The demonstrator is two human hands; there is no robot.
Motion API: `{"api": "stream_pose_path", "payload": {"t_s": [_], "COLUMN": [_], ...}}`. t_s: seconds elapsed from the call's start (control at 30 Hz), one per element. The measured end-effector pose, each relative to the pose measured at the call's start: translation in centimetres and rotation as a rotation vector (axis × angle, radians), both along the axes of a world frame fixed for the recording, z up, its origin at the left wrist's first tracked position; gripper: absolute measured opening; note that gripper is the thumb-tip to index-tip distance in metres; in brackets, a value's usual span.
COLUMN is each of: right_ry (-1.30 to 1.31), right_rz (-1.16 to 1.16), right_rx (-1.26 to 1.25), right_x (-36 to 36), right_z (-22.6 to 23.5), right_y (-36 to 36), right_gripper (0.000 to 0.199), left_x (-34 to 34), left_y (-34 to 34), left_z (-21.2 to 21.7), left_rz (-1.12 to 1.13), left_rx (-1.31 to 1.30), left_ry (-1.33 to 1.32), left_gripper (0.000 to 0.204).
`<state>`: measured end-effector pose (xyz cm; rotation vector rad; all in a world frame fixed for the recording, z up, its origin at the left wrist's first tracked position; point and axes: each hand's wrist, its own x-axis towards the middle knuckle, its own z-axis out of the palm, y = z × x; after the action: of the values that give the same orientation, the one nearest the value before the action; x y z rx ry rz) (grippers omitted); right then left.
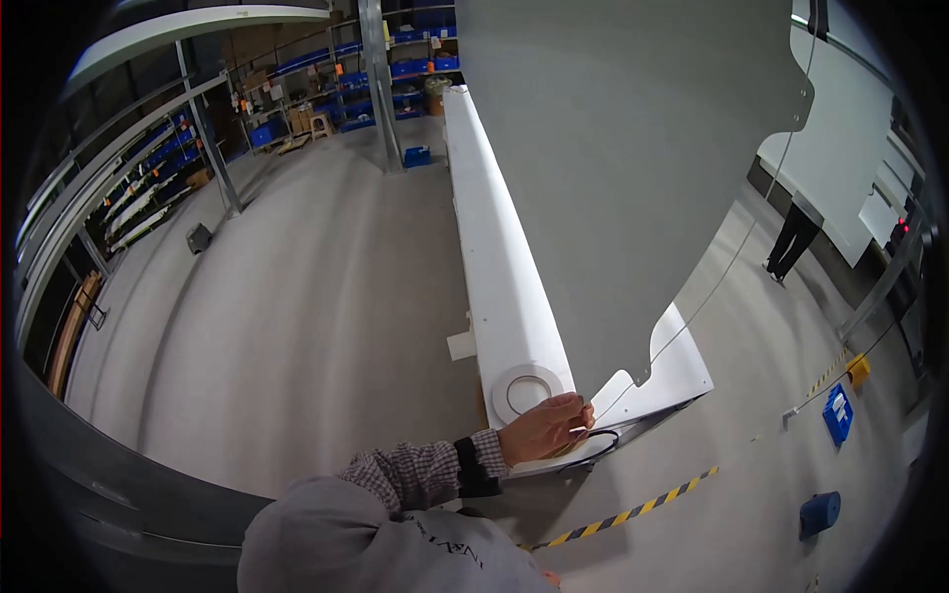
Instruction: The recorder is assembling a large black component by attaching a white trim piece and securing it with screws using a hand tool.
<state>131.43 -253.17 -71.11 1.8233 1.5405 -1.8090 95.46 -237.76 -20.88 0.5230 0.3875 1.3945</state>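
Observation:
My left hand (542,431), in a checked cuff with a black band, is at the near end of a long white table (504,247). Its fingers are curled together, and what they hold, if anything, is too small to make out. Beside it on the tabletop lies a flat white roll of tape (507,385). A large grey sheet (613,178) rises over the table, its lower corner tab just beyond my fingertips. A thin cord (732,259) slants down along the sheet's right edge toward my hand. Of my right hand (551,578), only a sliver of skin shows at the lower edge.
Yellow-black striped tape (633,513) marks the floor. Blue bins (838,415) and a dark blue stool-like object (819,515) stand at right. Another person (794,237) is partly hidden behind a pale sheet. Steel posts (379,89) and stocked shelves (341,89) are at the back left.

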Motion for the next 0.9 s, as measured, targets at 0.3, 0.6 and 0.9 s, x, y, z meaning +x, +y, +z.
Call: {"api": "stream_pose_path", "payload": {"t_s": [0.3,0.6,0.9], "right_ry": [-0.307,-0.142,-0.327], "right_rz": [0.861,0.397,0.974], "right_rx": [0.550,0.169,0.572], "right_x": [-0.6,0.1,1.6], "right_z": [-2.0,-6.5,2.8], "right_y": [-0.6,-1.3,0.2], "right_gripper": [0.022,0.025,0.024], "left_x": [-0.1,-0.2,0.1], "left_y": [-0.7,-0.7,-0.4], "left_z": [-0.3,0.0,-0.8], "left_rz": [0.040,0.064,0.100], "left_rx": [-0.012,0.037,-0.006], "left_ry": [0.005,0.016,0.000], "left_gripper": [0.021,0.020,0.020]}}
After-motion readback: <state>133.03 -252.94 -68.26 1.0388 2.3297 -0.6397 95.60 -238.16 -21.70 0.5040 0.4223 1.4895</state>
